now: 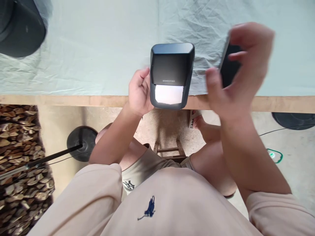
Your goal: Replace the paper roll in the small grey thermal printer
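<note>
A black label printer (169,68) is held up above the table's front edge. A white label (169,94) shows at its lower front. My left hand (140,91) grips the printer's left side, thumb along the edge and the other fingers partly hidden behind it. To the right, my right hand (242,65) is raised and blurred by motion. Its thumb stands apart from the curved fingers. Behind those fingers shows a dark, flat phone-like thing (228,65) with a grey edge. Whether the right hand touches it I cannot tell.
A pale green, wrinkled cloth (98,49) covers the table, which has a wooden front edge (73,100). A black object (22,29) stands at the far left. Below are a stand with a round black base (76,141), a wooden stool (168,150) and stacked firewood (22,147).
</note>
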The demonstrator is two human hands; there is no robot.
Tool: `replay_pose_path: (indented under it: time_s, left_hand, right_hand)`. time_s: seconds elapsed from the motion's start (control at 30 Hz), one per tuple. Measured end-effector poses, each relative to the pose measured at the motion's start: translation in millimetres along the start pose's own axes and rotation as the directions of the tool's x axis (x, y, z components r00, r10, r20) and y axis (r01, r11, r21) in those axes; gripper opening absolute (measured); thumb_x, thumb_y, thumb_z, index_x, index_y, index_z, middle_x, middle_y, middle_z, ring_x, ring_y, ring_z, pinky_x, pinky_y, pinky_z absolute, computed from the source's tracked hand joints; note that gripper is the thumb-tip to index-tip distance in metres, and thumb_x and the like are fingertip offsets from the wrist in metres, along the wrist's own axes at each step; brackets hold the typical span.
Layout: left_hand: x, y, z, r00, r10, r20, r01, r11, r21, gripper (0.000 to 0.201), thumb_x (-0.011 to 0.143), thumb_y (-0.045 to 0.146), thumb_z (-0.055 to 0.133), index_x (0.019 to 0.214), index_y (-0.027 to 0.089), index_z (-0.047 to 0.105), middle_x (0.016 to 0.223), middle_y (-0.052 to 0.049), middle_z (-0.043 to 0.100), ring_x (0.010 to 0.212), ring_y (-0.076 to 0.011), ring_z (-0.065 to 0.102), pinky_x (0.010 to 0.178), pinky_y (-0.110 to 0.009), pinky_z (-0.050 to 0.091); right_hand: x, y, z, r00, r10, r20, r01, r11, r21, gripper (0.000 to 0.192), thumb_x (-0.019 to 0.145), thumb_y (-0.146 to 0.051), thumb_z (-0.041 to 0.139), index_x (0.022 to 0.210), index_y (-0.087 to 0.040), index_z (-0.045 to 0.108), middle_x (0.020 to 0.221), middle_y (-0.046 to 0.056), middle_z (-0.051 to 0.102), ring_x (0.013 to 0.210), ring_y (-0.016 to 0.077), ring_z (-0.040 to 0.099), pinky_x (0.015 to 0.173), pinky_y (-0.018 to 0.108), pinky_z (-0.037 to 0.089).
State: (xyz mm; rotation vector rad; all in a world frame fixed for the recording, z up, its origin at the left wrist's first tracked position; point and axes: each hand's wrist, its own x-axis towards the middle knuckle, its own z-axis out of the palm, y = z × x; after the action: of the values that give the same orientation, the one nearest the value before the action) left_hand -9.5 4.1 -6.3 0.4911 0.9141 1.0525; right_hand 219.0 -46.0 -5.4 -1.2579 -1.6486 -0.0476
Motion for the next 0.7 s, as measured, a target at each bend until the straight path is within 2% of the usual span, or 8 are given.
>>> replay_pose_path:
  time_s: [0.03, 0.07, 0.13, 0.17, 0.23, 0.4, 0.5, 0.7]
  left_hand:
    - [-0.1, 1.0, 0.3, 1.0, -0.003, -0.022, 0.003, 1.0, 0.013, 0.038, 0.11, 0.021, 0.054, 0.074, 0.025, 0.064, 0.086, -0.008, 0.08, 0.185, -0.0315, 0.045, 0.144, -0.044, 0.057]
    - [-0.4, 2.0, 0.6, 0.999, -0.006, -0.041, 0.007, 1.0, 0.025, 0.038, 0.108, 0.02, 0.055, 0.071, 0.025, 0.064, 0.08, -0.007, 0.076, 0.182, -0.0317, 0.051, 0.14, -0.042, 0.059]
    - [-2.0, 4.0, 1.3, 0.997, -0.013, -0.076, 0.016, 0.999, 0.043, 0.037, 0.106, 0.019, 0.056, 0.071, 0.025, 0.066, 0.075, -0.006, 0.073, 0.174, -0.0312, 0.06, 0.134, -0.037, 0.063]
    - [-3.1, 5.0, 2.0, 0.995, -0.021, -0.094, 0.026, 0.999, 0.043, 0.037, 0.106, 0.019, 0.056, 0.071, 0.026, 0.066, 0.075, -0.006, 0.073, 0.171, -0.0306, 0.064, 0.132, -0.036, 0.064]
    - [-5.1, 6.9, 4.1, 0.991, -0.045, -0.123, 0.049, 0.998, 0.034, 0.037, 0.106, 0.018, 0.056, 0.073, 0.028, 0.066, 0.074, -0.005, 0.074, 0.165, -0.0294, 0.07, 0.13, -0.035, 0.065]
    - [-6.4, 8.8, 10.1, 0.986, -0.089, -0.142, 0.088, 0.996, -0.012, 0.027, 0.107, 0.015, 0.057, 0.087, 0.026, 0.073, 0.077, -0.005, 0.079, 0.159, -0.0319, 0.075, 0.131, -0.038, 0.066]
    - [-4.8, 7.9, 10.0, 0.978, -0.138, -0.159, 0.133, 0.99, -0.041, 0.027, 0.11, 0.019, 0.052, 0.098, 0.024, 0.076, 0.095, -0.007, 0.087, 0.164, -0.0327, 0.072, 0.128, -0.039, 0.068]
    - [-2.4, 3.8, 3.4, 0.999, -0.045, -0.011, 0.044, 0.997, -0.066, 0.022, 0.111, 0.032, 0.057, 0.1, 0.02, 0.073, 0.134, -0.007, 0.089, 0.178, -0.0351, 0.057, 0.134, -0.044, 0.063]
  right_hand:
    - [6.7, -14.0, 4.1, 0.997, -0.012, 0.076, 0.011, 1.0, 0.016, 0.058, 0.108, -0.067, 0.054, 0.154, -0.034, 0.064, 0.152, 0.016, 0.069, 0.149, 0.039, 0.065, 0.109, 0.06, 0.064]
    - [13.9, -26.6, 8.1, 0.976, 0.075, 0.203, -0.075, 0.997, -0.012, 0.061, 0.106, -0.066, 0.062, 0.157, -0.034, 0.063, 0.162, 0.016, 0.066, 0.158, 0.0399, 0.061, 0.114, 0.059, 0.065]
    - [27.8, -44.5, 14.0, 0.892, 0.225, 0.393, -0.217, 0.974, -0.066, 0.063, 0.1, -0.059, 0.076, 0.158, -0.039, 0.063, 0.172, 0.013, 0.063, 0.167, 0.0412, 0.055, 0.122, 0.062, 0.064]
    - [33.4, -49.3, 15.5, 0.844, 0.272, 0.463, -0.269, 0.96, -0.073, 0.064, 0.097, -0.053, 0.081, 0.157, -0.042, 0.064, 0.174, 0.011, 0.063, 0.169, 0.0408, 0.055, 0.126, 0.063, 0.064]
    - [40.7, -51.8, 15.7, 0.799, 0.267, 0.539, -0.302, 0.953, -0.025, 0.066, 0.091, -0.041, 0.085, 0.154, -0.045, 0.066, 0.177, 0.007, 0.062, 0.171, 0.0399, 0.055, 0.131, 0.064, 0.062]
    - [43.5, -45.3, 9.7, 0.791, 0.214, 0.573, -0.284, 0.958, 0.034, 0.079, 0.084, -0.028, 0.084, 0.157, -0.047, 0.062, 0.183, 0.003, 0.058, 0.182, 0.0371, 0.043, 0.132, 0.063, 0.063]
    - [43.7, -42.0, 6.8, 0.783, 0.199, 0.589, -0.273, 0.961, 0.038, 0.08, 0.083, -0.026, 0.082, 0.156, -0.049, 0.06, 0.182, 0.001, 0.059, 0.184, 0.0342, 0.041, 0.128, 0.06, 0.067]
    - [46.4, -40.2, 5.3, 0.864, 0.194, 0.465, -0.199, 0.979, -0.039, 0.075, 0.076, -0.025, 0.084, 0.147, -0.04, 0.062, 0.157, 0.01, 0.064, 0.147, 0.0367, 0.067, 0.11, 0.055, 0.07]
